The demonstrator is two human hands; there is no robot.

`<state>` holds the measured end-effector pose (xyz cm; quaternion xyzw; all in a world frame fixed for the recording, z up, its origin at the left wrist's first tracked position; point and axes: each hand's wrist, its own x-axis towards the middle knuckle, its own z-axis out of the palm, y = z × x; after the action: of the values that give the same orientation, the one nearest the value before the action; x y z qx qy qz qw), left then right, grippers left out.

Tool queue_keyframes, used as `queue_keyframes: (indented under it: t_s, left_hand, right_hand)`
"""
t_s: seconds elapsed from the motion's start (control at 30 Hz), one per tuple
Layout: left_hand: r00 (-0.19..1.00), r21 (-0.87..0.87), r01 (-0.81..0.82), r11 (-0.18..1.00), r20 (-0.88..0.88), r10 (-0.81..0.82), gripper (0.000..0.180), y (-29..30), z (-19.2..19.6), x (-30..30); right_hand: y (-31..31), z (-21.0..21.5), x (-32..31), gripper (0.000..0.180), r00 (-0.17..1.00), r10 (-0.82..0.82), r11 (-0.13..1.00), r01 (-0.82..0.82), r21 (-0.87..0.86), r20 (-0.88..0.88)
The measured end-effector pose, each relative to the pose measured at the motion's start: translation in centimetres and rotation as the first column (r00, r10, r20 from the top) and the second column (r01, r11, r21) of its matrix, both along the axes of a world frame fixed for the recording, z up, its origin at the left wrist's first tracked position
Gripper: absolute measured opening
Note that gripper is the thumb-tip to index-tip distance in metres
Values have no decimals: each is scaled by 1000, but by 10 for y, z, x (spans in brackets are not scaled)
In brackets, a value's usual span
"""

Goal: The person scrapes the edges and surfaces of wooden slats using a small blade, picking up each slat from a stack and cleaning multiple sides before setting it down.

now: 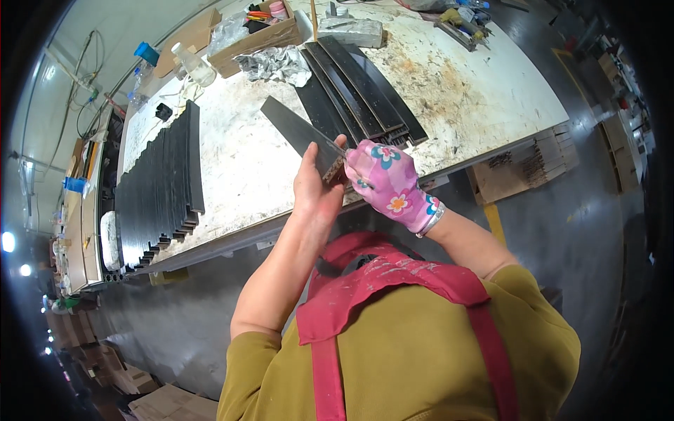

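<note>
My bare left hand (319, 175) is closed round the near end of a long dark panel (291, 125), which slants away to the far left above the white worktable (239, 161). My right hand (386, 179), in a pink flowered glove, is closed at the panel's right edge near the same end. Its fingertips are curled in, and whatever they pinch is too small to make out. Just beyond my hands lies a stack of long black panels (358, 91). To the left, a long row of black panels (158, 179) stands on edge, packed closely side by side.
At the back stand an open cardboard box (256, 38) of small items, crumpled silvery wrapping (277, 65), a clear bottle (193, 64) and a grey block (347, 32). A yellow-handled power tool (463, 24) lies far right. Cardboard (519, 165) sits beneath the table's right edge.
</note>
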<state>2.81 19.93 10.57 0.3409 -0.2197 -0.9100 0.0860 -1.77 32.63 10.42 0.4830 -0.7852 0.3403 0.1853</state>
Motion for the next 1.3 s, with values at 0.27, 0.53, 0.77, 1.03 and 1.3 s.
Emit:
queue_keyframes:
  t_s: [0.27, 0.53, 0.77, 1.03, 1.3]
  left_hand:
    - [1000, 45, 7, 999, -27, -6, 44, 0, -21, -9]
    - [997, 38, 42, 998, -62, -40, 43, 6, -21, 1]
    - [999, 114, 23, 993, -27, -20, 45, 4, -22, 4]
    - [892, -602, 418, 680, 416, -179, 34, -71, -102, 80]
    - [925, -278, 59, 959, 376, 52, 21, -95, -117, 129]
  right_hand:
    - [12, -5, 3, 11, 1000, -9, 999, 9, -50, -3]
    - [14, -21, 17, 12, 994, 113, 992, -113, 53, 7]
    - [13, -34, 19, 10, 995, 76, 994, -80, 68, 58]
    - [34, -54, 9, 10, 865, 140, 987, -84, -137, 482]
    - [23, -69, 5, 20, 660, 165, 976, -218, -24, 733]
